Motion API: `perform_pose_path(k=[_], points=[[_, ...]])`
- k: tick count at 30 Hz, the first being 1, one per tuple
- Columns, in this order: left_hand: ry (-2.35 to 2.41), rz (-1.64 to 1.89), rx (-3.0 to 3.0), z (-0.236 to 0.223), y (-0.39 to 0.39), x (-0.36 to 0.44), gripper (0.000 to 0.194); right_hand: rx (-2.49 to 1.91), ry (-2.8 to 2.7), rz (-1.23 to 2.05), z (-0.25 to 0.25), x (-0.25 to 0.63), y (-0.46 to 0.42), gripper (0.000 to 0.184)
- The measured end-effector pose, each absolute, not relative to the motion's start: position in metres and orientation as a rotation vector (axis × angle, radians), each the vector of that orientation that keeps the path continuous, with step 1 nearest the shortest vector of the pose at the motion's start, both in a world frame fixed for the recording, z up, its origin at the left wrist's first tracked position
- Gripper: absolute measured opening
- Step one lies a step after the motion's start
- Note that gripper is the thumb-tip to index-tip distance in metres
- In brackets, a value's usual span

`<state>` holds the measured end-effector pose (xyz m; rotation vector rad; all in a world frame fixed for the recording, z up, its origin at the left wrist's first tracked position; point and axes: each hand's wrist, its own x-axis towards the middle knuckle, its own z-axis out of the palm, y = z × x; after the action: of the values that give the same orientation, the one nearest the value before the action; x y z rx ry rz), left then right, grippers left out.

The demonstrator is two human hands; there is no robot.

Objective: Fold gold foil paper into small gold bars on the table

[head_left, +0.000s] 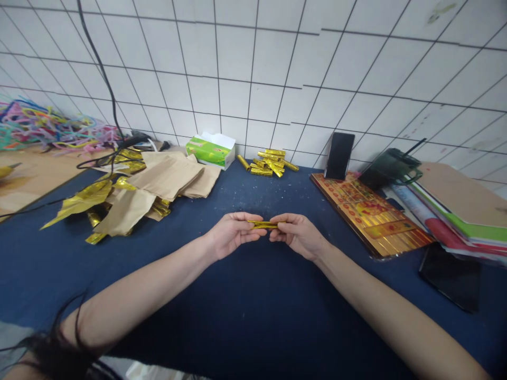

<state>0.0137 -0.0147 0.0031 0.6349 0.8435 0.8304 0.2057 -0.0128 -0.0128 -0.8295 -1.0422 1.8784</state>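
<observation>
In the center of the frame, the left hand [233,233] and right hand [297,233] pinch a gold strip [264,225] between thumbs and fingers, one at each end, its middle bare between them. Above center stands a green box [212,150], its white flap up; its contents cannot be made out. Right of it lie gold rolls [271,162] in a loose pile. At the right, a dark cup [390,168] tilts, a thin stick poking from it. The strip's long axis runs left to right, nearly level, an end toward each hand.
</observation>
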Motion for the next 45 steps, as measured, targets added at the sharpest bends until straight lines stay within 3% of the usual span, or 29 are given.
perform_pose_path(k=[15, 25, 32, 37, 41, 45], points=[[0.92, 0.896, 0.831, 0.001, -0.013, 0.014, 0.007, -1.017, -1.104, 1.658, -0.019, 0.198, -0.014, 0.02], [0.997, 0.885, 1.022, -0.004, -0.014, 0.017, 0.009, -1.147, -1.243, 1.525, -0.021, 0.195, -0.017, 0.024], [1.108, 0.971, 1.246, -0.007, -0.01, 0.016, 0.012, -1.178, -1.7, 1.538, -0.016, 0.193, -0.023, 0.025], [1.05, 1.032, 1.237, -0.005, -0.011, 0.015, 0.015, -1.235, -1.891, 1.34, -0.017, 0.192, -0.03, 0.026], [0.919, 1.03, 1.095, -0.001, -0.019, 0.02, 0.028, -1.232, -1.861, 1.117, -0.02, 0.186, -0.037, 0.026], [0.927, 0.986, 1.068, 0.0, -0.025, 0.024, 0.023, -1.181, -1.914, 0.94, -0.019, 0.181, -0.044, 0.027]])
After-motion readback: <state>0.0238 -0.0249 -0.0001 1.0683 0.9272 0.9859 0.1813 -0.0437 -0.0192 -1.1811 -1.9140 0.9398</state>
